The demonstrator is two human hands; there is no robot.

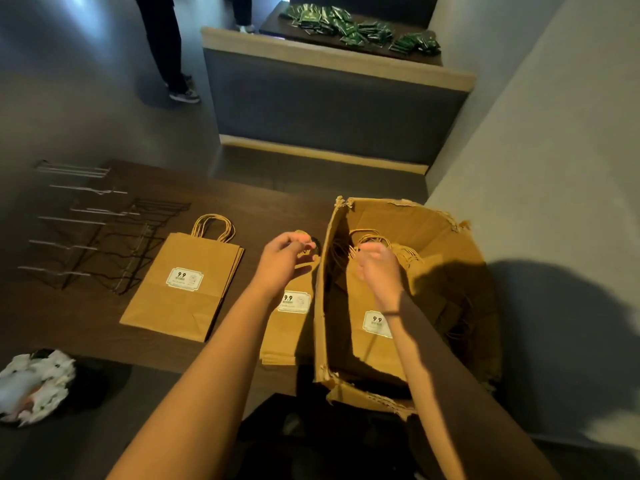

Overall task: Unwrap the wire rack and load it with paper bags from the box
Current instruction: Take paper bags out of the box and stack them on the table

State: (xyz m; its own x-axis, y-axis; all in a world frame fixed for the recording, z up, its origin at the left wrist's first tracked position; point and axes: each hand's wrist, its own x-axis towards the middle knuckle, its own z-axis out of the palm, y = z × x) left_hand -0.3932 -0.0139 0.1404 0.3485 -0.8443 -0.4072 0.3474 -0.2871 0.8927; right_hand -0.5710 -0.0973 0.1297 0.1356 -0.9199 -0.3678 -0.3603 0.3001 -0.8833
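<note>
Rack: wire rack (104, 237) lies flat on the far left of the tabletop (242, 202), bare metal, wires and prongs splayed, nothing loaded on it.
Bags stack: flat pile of paper bags (183, 289) just right of the rack, handles pointing away, white "9.9" label facing up.
Second stack: more flat bags (287, 334) between the first pile and the box, partly under the left forearm, label showing.
Box: torn cardboard box (433, 244) on the right end of the tabletop, top open, ragged edges, full of bags; one labelled bag in box (370, 306) stands against the near side.
Left hand (282, 258): above the second stack beside the box wall, fingers curled, appears to pinch a twisted handle; blurred.
Right hand (375, 268): inside the box, fingers curled round bag handles.
Floor left: crumpled white wrapping (34, 382) in a dark bin.
Background: bench seat (329, 98), another table with green packets (356, 26), a person's legs (166, 46) standing.
</note>
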